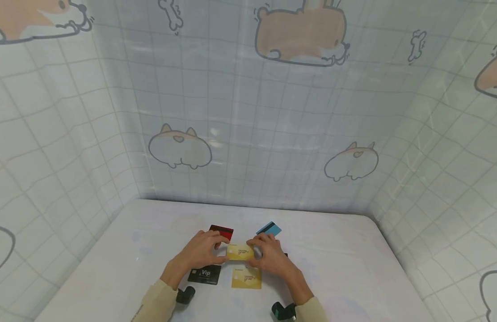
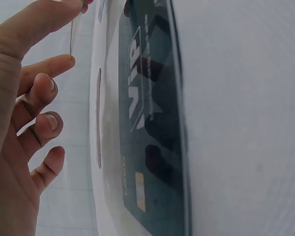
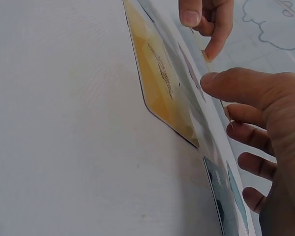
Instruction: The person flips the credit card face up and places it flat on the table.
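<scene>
Both hands hold a yellow card [image 1: 240, 252] up over the white table, one at each end. My left hand [image 1: 202, 250] pinches its left end between thumb and index finger; the other fingers are spread and loosely bent in the left wrist view. At the right end, thumb and fingertips of my right hand [image 1: 272, 256] grip it. A second yellow card [image 1: 246, 278] lies flat just below the held one. A black card marked "Vip" [image 1: 205, 275] lies beneath my left hand, large in the left wrist view [image 2: 152, 113].
Behind my left hand lies a red card [image 1: 224, 231] with a dark stripe. A blue card [image 1: 270, 229] with a black stripe lies tilted beyond my right hand. Another card [image 3: 219, 196] is partly hidden by that hand. Patterned curtain [image 1: 248, 179] surrounds the white table [image 1: 353, 259].
</scene>
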The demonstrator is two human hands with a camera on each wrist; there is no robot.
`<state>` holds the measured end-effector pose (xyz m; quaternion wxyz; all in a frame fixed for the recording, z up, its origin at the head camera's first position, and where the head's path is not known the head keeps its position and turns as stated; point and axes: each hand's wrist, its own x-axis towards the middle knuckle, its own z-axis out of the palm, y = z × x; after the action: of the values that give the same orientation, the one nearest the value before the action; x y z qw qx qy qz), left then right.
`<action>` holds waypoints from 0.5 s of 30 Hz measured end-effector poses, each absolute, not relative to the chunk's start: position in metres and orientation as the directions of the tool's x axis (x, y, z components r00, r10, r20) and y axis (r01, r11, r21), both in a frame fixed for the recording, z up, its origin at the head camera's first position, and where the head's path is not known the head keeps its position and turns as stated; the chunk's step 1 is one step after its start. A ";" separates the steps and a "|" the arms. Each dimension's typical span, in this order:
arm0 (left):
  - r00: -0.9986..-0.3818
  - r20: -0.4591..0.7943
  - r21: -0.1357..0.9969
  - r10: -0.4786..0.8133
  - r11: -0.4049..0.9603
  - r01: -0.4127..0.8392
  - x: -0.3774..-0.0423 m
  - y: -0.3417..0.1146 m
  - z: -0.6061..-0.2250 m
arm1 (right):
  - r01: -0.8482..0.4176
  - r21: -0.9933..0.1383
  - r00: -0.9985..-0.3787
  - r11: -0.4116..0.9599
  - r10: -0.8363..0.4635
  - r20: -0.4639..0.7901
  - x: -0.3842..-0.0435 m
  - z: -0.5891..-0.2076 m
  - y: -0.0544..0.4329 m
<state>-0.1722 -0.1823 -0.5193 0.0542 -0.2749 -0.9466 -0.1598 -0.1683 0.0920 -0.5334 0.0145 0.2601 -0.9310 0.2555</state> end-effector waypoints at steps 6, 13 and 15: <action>-0.846 0.176 0.256 0.503 0.807 0.533 -0.172 -0.184 -0.519 | -0.479 -0.426 -0.873 0.767 -0.466 0.143 -0.168 -0.533 0.088; -0.843 0.180 0.222 0.506 0.814 0.536 -0.175 -0.186 -0.523 | -0.470 -0.392 -0.881 0.791 -0.451 0.146 -0.169 -0.536 0.084; -0.845 0.185 0.216 0.503 0.818 0.534 -0.176 -0.186 -0.523 | -0.464 -0.387 -0.884 0.797 -0.445 0.144 -0.169 -0.536 0.083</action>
<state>-0.1761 -0.1863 -0.5233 0.0596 -0.2723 -0.9514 -0.1306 -0.1690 0.0834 -0.5359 0.0229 0.2397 -0.9476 0.2101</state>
